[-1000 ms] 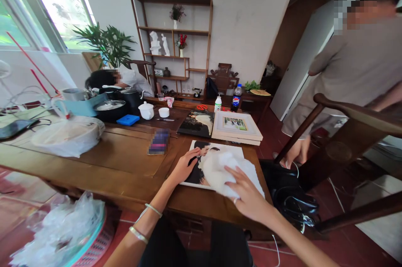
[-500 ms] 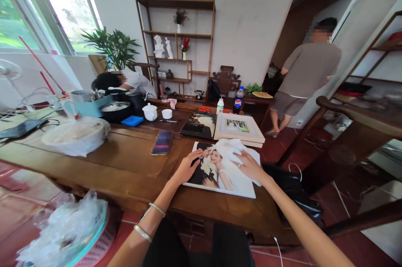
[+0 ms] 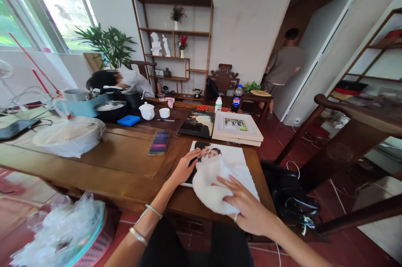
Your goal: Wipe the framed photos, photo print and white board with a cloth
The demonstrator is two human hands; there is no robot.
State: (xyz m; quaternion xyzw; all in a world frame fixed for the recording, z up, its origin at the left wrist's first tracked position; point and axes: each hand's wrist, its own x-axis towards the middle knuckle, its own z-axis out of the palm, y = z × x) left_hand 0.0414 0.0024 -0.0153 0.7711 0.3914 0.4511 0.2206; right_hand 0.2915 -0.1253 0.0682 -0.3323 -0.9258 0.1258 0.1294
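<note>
A wedding photo panel (image 3: 232,150) lies flat near the table's front edge, showing a couple. My left hand (image 3: 188,164) rests on its left part, fingers stretched out and holding nothing. Under my right hand (image 3: 243,200) is a white cloth (image 3: 209,181), gripped and pressed down over the lower half of the photo. The cloth hides much of the picture and hangs past the panel's lower edge. Just behind lie a dark photo panel (image 3: 196,124) and a white framed picture (image 3: 235,127).
The wooden table (image 3: 125,150) also bears a phone (image 3: 159,142), a bagged round container (image 3: 67,135), a blue box (image 3: 128,120), a white lidded pot (image 3: 146,111) and a cola bottle (image 3: 236,98). Nearby are a chair (image 3: 345,145) and a basket of plastic bags (image 3: 63,233). A person (image 3: 285,62) stands in the doorway.
My right hand has drawn the cloth from the photo's upper right down and left toward me. My left hand has barely moved. The person at right has walked further into the doorway.
</note>
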